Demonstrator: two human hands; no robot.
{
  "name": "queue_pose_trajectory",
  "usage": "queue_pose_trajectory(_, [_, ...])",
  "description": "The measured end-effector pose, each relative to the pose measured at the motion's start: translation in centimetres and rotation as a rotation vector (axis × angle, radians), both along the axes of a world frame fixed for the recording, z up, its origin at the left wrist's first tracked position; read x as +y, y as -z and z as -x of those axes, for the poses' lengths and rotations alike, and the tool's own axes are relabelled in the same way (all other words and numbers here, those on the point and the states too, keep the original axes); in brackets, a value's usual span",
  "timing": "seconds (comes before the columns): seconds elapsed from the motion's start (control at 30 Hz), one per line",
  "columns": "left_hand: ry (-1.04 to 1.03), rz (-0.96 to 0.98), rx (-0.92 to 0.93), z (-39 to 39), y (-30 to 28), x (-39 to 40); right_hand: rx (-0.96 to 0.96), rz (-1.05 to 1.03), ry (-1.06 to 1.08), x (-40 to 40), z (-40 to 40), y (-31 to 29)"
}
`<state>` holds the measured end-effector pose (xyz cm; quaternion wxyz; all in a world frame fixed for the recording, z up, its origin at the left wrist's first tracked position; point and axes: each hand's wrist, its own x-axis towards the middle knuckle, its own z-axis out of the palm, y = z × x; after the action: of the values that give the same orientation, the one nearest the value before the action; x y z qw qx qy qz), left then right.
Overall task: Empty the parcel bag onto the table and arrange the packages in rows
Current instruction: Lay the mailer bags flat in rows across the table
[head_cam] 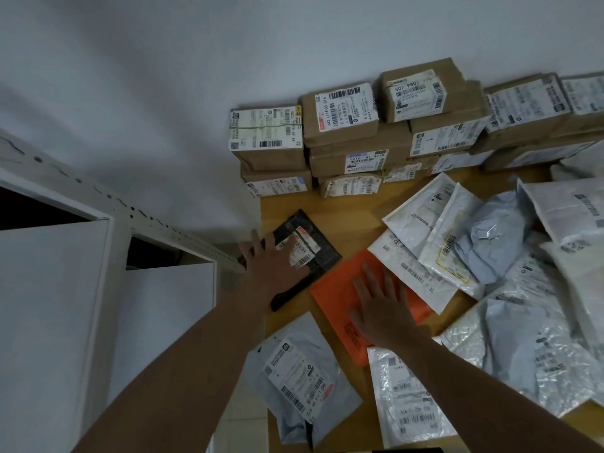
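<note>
Packages cover the wooden desk (pixel 353 204): a flat black plastic mailer with a white label (pixel 305 253) lies at its left edge, under the left hand (pixel 273 264), whose fingers are spread flat. The right hand (pixel 380 305), also spread flat, presses a flat orange mailer (pixel 336 299) just beside it. Brown cardboard boxes (pixel 343 129) are stacked along the far edge. A grey plastic mailer (pixel 300 377) overhangs the near-left edge and could slip off if nudged. No parcel bag is in view.
</note>
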<state>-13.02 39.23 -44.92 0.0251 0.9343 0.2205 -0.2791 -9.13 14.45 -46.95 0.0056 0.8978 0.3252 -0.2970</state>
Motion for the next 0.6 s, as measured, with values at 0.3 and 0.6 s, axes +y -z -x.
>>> queue_pose_trajectory(0.3, [-0.618,0.285,-0.134,0.5,0.7,0.9,-0.052,-0.019,0.015,0.1,0.6,0.4])
queue_pose_trajectory(0.6, [-0.936,0.551,-0.472,-0.6,1.1,1.1,-0.017,-0.043,0.046,0.3,0.3,0.7])
